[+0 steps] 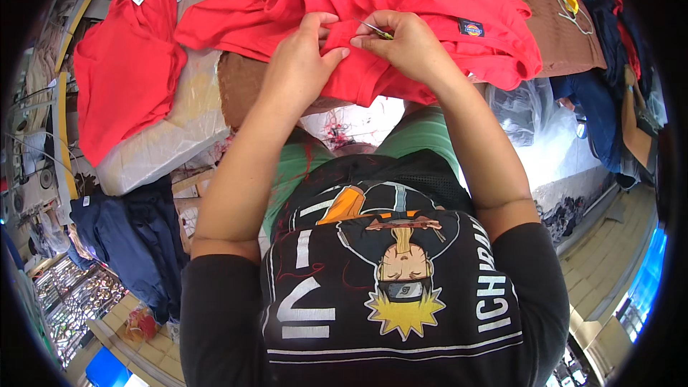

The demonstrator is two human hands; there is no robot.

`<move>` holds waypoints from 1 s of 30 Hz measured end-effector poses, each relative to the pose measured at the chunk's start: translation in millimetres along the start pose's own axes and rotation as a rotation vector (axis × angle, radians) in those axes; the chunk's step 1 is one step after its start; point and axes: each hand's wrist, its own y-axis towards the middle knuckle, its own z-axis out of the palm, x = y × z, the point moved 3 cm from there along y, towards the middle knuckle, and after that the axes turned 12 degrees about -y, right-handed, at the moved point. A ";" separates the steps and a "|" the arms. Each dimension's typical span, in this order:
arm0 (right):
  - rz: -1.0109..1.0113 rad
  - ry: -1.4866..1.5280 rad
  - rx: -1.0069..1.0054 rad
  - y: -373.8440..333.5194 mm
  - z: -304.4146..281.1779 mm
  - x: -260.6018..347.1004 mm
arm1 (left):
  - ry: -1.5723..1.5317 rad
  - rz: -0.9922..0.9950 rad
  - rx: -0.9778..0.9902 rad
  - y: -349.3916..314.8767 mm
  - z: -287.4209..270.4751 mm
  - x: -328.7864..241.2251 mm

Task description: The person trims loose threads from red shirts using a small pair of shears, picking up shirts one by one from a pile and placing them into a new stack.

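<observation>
Two hands meet at the hem of a red shirt (430, 7) spread over a brown cloth (566, 36) on the work surface. Left hand (301, 64) is closed, thumb and fingers pinching a fold of red fabric near the shirt's lower edge. Right hand (408, 46) is closed too, fingers pinched on a small snipper (376, 30) with a yellow-green grip. Snipper's long axis runs up-left to down-right, thin metal tip pointing up-left toward the left thumb, just above the pinched fold. Shirt's long axis lies roughly left to right, a dark label (471, 28) on its right part. Second red shirt (125, 64) lies well left, on a pale bundle (172, 136). Navy garments (136, 236) hang lower left.
</observation>
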 end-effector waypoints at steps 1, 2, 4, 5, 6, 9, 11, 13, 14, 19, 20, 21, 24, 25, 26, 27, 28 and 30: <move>-0.003 0.019 0.003 -0.3 1.8 -2.9 | -0.083 -0.027 -0.013 1.2 6.7 5.2; -0.060 0.111 -0.039 -0.3 1.8 -5.7 | -0.166 -0.055 -0.026 1.7 12.3 10.1; -0.177 0.294 -0.114 -2.1 -0.2 -8.3 | -0.339 -0.101 -0.031 1.2 17.4 18.0; -0.082 0.390 -0.097 -5.8 -4.6 -12.4 | -0.429 -0.113 -0.022 0.8 17.6 21.5; 0.011 0.487 -0.078 -11.2 -14.2 -7.2 | -0.515 -0.125 -0.015 0.4 16.8 22.9; 0.123 0.480 -0.066 -14.3 -18.3 -8.9 | -0.474 -0.137 0.029 -0.4 13.0 17.3; 0.069 0.386 -0.073 -13.9 -16.1 -9.6 | -0.445 -0.123 0.028 -0.6 14.1 20.6; -0.056 0.300 -0.074 -10.4 -6.3 -9.0 | -0.454 -0.112 0.015 -0.2 15.3 21.5; -0.118 0.257 -0.074 -9.3 -3.2 -6.6 | -0.479 -0.107 0.001 0.1 16.0 20.8; -0.046 0.357 -0.067 -6.0 -3.7 -1.1 | -0.484 -0.095 0.011 0.3 16.9 21.3; -0.006 0.443 -0.084 -7.3 -6.8 -5.2 | -0.490 -0.109 0.029 0.9 15.5 19.5; 0.035 0.528 -0.100 -8.9 -9.3 -7.5 | -0.498 -0.124 0.047 1.0 14.9 18.4; 0.148 0.479 -0.089 -19.0 -19.6 -2.5 | -0.503 -0.130 0.050 0.8 13.1 16.8; 0.164 0.475 -0.079 -20.3 -21.3 -2.2 | -0.489 -0.123 0.051 1.0 13.5 18.6; 0.164 0.462 -0.076 -21.4 -22.2 -3.0 | -0.475 -0.116 0.052 1.5 14.3 21.9; 0.163 0.452 -0.073 -22.2 -23.0 -4.1 | -0.460 -0.109 0.054 2.2 14.4 20.9; 0.162 0.441 -0.070 -22.8 -23.6 -4.9 | -0.374 -0.049 -0.005 2.4 11.7 17.2; 0.190 0.425 -0.065 -23.2 -24.8 -5.8 | -0.201 0.070 -0.123 3.4 3.1 3.7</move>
